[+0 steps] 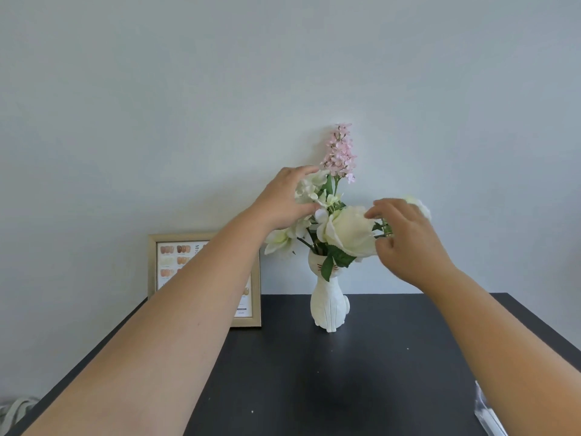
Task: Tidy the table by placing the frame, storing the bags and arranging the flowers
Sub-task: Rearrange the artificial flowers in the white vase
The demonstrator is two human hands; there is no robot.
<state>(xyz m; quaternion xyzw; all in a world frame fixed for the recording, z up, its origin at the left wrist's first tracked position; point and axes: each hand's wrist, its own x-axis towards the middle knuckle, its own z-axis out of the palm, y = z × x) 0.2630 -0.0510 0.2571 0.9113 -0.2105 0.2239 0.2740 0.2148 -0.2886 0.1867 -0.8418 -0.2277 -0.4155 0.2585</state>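
Observation:
A white cat-shaped vase (329, 306) stands on the black table (314, 379) near the wall. It holds cream flowers (349, 231) and a tall pink sprig (339, 152). My left hand (283, 199) touches the white blossoms on the left side of the bunch, fingers spread. My right hand (408, 237) is at the right side, fingers curled around a green stem with a white bloom behind it. A gold picture frame (176, 262) stands upright against the wall at the left, partly hidden by my left forearm.
A clear plastic item (485, 413) lies at the table's right front edge. Grey fabric straps (15, 407) show below the table's left edge. A plain pale wall rises behind the table.

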